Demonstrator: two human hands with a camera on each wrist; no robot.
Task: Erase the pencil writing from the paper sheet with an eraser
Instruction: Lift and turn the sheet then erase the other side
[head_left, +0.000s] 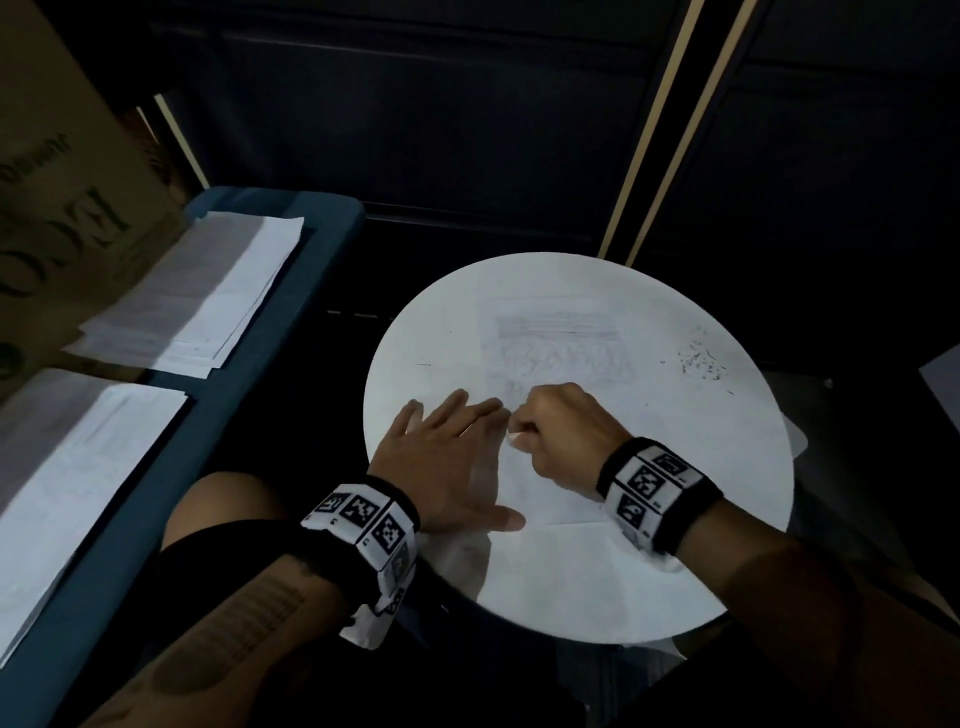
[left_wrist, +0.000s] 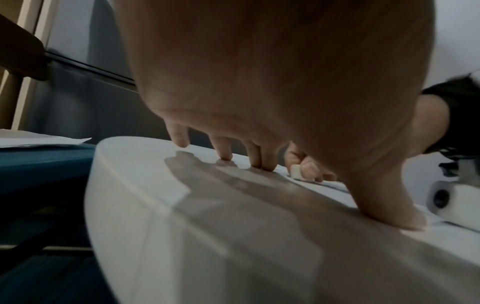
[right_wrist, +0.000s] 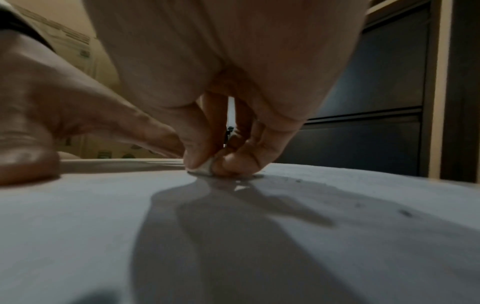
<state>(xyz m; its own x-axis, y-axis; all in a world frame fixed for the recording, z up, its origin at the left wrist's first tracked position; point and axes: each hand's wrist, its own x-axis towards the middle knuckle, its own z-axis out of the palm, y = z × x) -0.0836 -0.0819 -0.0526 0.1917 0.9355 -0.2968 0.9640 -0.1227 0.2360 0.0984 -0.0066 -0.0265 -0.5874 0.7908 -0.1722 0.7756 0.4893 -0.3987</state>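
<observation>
While your left hand (head_left: 447, 462) lies flat, fingers (left_wrist: 225, 151) spread, pressing the paper sheet (head_left: 550, 525) onto the round white bench (head_left: 737, 467), your right hand (head_left: 563, 434) pinches the small white eraser (right_wrist: 203, 169) between thumb and curled fingers, its tip touching the sheet below the faint pencil writing (head_left: 558, 345).

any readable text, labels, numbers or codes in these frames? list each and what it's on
"ECO", large dark letters seen rotated, on the cardboard box; that reading is tentative.
Smaller print above it on the box: too blurred to read.
Square black-and-white marker codes, no letters, on the left wristband and right wristband.
Pencil writing on the paper sheet: too faint to read.
Printed lines on the paper stacks: too small to read.
</observation>
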